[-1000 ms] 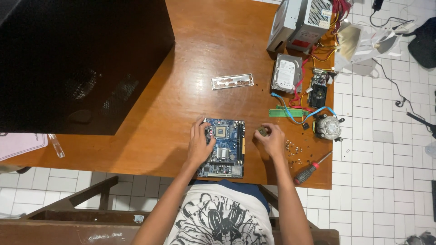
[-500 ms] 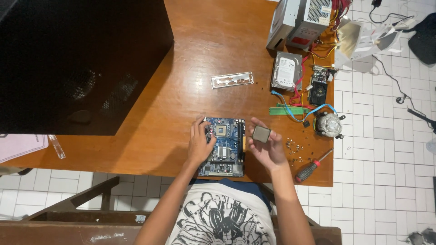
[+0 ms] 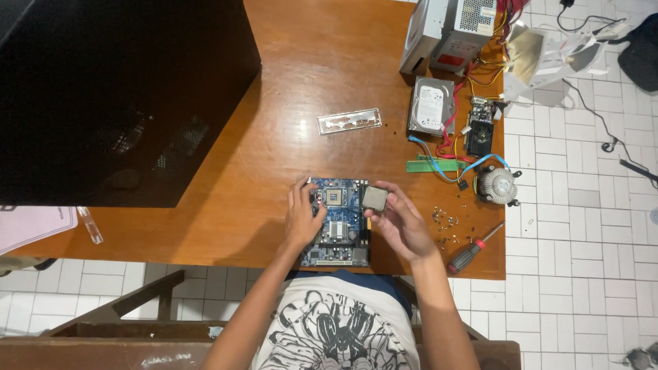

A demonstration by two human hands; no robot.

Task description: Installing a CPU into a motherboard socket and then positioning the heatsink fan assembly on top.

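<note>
Processor chip (image 3: 374,199) pinched in my right hand (image 3: 401,226), hovering at 3 o'clock of the socket (image 3: 335,197) on the blue motherboard (image 3: 337,223). Left hand (image 3: 303,218) flat, bracing the board's edge. Seating step, I judge: next needs corner alignment, 0 force.

Counted on the wooden table (image 3: 288,82): 1 blue motherboard (image 3: 337,220), 1 square processor chip (image 3: 374,199), 1 black computer case (image 3: 116,96), 1 silver port plate (image 3: 349,122), 1 power supply box (image 3: 449,31), 1 hard drive (image 3: 431,106), 1 small expansion card (image 3: 480,127), 1 green memory stick (image 3: 432,164), 1 round cooler fan (image 3: 497,185), 1 red-handled screwdriver (image 3: 473,250). Loose screws (image 3: 444,223): a scatter, too small to count. 2 hands in view: left hand (image 3: 301,216), right hand (image 3: 401,223).
</note>
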